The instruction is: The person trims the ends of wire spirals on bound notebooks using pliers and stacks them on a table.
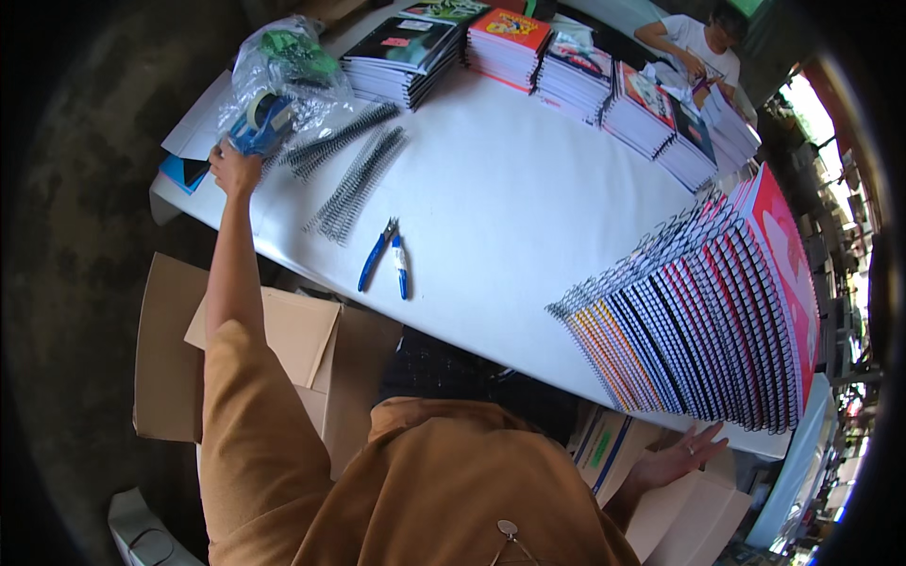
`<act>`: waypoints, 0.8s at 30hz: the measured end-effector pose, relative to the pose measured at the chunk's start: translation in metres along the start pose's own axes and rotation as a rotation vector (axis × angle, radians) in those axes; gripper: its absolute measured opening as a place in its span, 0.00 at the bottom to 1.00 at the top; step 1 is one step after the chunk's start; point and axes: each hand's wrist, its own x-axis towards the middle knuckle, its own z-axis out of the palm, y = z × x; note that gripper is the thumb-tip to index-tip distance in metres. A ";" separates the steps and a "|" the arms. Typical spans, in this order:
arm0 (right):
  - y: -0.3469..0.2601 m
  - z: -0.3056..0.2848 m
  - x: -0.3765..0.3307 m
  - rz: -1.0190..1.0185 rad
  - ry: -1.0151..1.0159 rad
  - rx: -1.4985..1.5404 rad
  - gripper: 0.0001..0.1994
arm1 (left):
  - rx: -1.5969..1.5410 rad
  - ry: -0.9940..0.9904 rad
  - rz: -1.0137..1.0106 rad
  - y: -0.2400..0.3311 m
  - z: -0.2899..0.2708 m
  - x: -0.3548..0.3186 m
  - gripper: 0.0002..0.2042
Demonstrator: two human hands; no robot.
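With my left arm stretched to the far left of the table, my left hand (234, 170) is closed on a blue tape dispenser (261, 132) with a roll of tape in it. Behind the dispenser lies a clear plastic bag (326, 90) with something green inside. My right hand (678, 459) is open and holds nothing, fingers apart, low beside the table's near right edge. Close above it rises a tall stack of spiral-bound notebooks (679, 330), their coils facing me. Blue-handled cutting pliers (387, 259) rest mid-table, jaws pointing away from me.
Loose black spiral coils (359, 179) lie near the bag. Stacks of notebooks (510, 47) line the table's (491, 208) far side, where another person (703, 47) handles papers. Open cardboard boxes (170, 349) stand below the near left edge, and another box (651, 509) is under my right hand.
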 end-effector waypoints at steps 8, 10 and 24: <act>-0.020 0.020 -0.004 -0.143 0.019 -0.185 0.35 | -0.264 0.115 0.295 -0.025 -0.001 0.037 0.34; -0.021 0.017 0.000 -0.223 -0.005 -0.258 0.35 | -0.194 0.124 0.329 -0.032 -0.003 0.027 0.32; -0.032 0.037 0.016 -0.269 0.126 -0.349 0.35 | -0.129 -0.311 0.726 0.086 -0.085 -0.107 0.14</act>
